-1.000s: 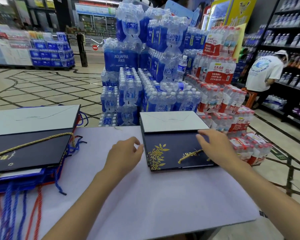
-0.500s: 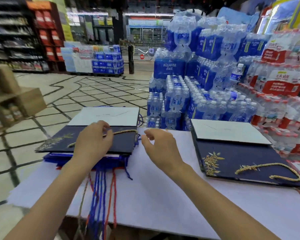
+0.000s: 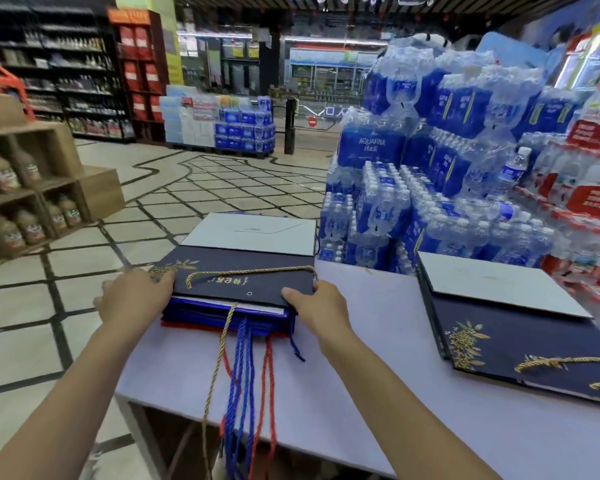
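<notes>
Pinching the navy gift bag (image 3: 243,271), flat atop the stack (image 3: 222,318) at the left end of the bench (image 3: 361,393), by its near corners with left grip (image 3: 136,299) and right grip (image 3: 321,310): probably light, stiff, slick card, best lifted level, clear of the dangling cords (image 3: 243,375).

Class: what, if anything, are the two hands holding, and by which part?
The top navy bag of the stack: the left hand grips its near left corner, the right hand its near right corner, thumb on top.
</notes>
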Demonstrator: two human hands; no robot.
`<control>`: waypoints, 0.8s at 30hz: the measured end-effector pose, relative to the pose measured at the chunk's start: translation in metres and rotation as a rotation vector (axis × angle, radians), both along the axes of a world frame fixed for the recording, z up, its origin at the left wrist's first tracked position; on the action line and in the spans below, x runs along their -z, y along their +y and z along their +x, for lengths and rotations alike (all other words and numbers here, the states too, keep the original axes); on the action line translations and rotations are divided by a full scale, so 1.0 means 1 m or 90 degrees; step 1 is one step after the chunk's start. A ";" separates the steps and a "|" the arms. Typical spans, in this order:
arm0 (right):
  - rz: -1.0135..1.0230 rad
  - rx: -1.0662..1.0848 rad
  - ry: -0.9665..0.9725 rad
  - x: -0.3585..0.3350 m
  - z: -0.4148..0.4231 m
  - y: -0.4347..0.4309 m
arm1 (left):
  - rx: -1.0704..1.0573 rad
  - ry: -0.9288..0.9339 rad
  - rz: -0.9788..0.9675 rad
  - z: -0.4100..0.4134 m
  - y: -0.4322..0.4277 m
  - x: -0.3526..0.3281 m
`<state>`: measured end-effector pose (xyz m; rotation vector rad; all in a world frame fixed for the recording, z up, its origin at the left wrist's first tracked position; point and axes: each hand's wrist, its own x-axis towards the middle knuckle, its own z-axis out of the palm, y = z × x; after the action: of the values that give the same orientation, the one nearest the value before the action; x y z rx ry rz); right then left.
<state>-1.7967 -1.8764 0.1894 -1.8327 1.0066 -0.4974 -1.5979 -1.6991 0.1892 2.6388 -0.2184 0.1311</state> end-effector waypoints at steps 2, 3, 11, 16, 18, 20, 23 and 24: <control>0.016 0.011 -0.054 -0.001 0.000 0.000 | 0.008 -0.006 -0.052 0.001 0.002 -0.004; 0.036 0.014 -0.094 -0.004 -0.002 -0.001 | 0.010 -0.005 -0.090 -0.001 0.002 -0.006; 0.088 0.019 -0.297 -0.046 -0.040 -0.039 | 0.091 -0.047 -0.356 -0.041 -0.020 -0.041; 0.008 0.054 -0.353 -0.077 -0.103 -0.068 | 0.178 -0.034 -0.423 -0.080 -0.059 -0.043; -0.016 0.081 -0.349 -0.077 -0.131 -0.079 | 0.232 -0.009 -0.436 -0.099 -0.077 -0.040; -0.035 0.117 -0.332 -0.074 -0.161 -0.087 | 0.285 -0.006 -0.421 -0.120 -0.096 -0.037; -0.078 0.173 -0.262 -0.058 -0.201 -0.097 | 0.353 -0.069 -0.339 -0.157 -0.124 -0.028; -0.089 0.188 -0.238 -0.049 -0.213 -0.099 | 0.370 -0.095 -0.300 -0.169 -0.132 -0.021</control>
<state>-2.0092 -1.9755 0.2387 -1.6331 1.0024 -1.0707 -1.7669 -1.8307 0.2104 2.0085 -0.8745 0.1592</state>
